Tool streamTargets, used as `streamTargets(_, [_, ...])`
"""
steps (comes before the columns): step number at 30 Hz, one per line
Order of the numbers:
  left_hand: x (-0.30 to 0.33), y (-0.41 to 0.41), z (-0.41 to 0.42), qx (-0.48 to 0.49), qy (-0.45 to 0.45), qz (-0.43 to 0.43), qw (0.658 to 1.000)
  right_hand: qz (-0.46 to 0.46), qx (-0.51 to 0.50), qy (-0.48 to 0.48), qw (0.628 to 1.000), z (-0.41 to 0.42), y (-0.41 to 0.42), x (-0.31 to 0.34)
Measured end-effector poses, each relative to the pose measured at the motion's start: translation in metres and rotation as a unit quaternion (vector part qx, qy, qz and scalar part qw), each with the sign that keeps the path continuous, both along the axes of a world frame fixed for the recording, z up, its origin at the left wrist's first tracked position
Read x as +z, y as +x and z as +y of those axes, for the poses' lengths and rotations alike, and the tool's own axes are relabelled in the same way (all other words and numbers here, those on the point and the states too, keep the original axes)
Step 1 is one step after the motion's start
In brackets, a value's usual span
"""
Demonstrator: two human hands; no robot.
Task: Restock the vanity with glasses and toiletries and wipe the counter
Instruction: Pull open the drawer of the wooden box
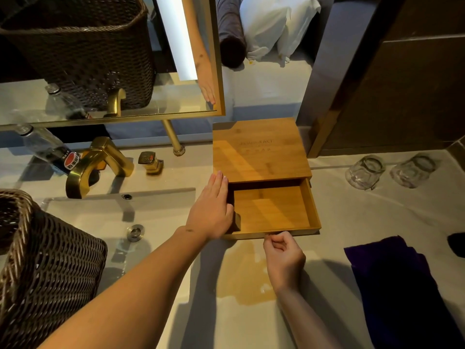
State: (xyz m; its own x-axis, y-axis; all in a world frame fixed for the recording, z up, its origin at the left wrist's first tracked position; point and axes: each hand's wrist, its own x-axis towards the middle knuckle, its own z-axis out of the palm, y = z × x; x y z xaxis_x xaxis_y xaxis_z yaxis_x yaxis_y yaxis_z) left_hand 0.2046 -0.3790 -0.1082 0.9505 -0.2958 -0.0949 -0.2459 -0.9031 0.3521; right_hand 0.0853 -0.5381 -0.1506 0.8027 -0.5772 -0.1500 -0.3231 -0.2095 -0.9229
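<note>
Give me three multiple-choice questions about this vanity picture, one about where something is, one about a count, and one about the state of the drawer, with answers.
1. Where do the drinking glasses stand?
A. On the counter to the right of the wooden box
B. Inside the drawer
C. In the sink

2. How many glasses are on the counter?
A. One
B. Two
C. Four

3. What state is the drawer in?
A. Pulled out and empty
B. Shut
C. Pulled out and full of toiletries

Answers:
1 A: both glasses sit right of the wooden box.
2 B: two show, upside down.
3 A: the drawer shows bare wood; the left hand steadies the box, the right hand pinches the drawer's front edge.
</note>
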Motion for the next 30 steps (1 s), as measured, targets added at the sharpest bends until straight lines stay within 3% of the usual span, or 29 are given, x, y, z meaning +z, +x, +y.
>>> streamTargets(30, [-0.007,-0.001,-0.001,0.017,-0.013,-0.006,1.000,-0.008,0.028,0.004,1.000,-0.010,-0.003,0.001])
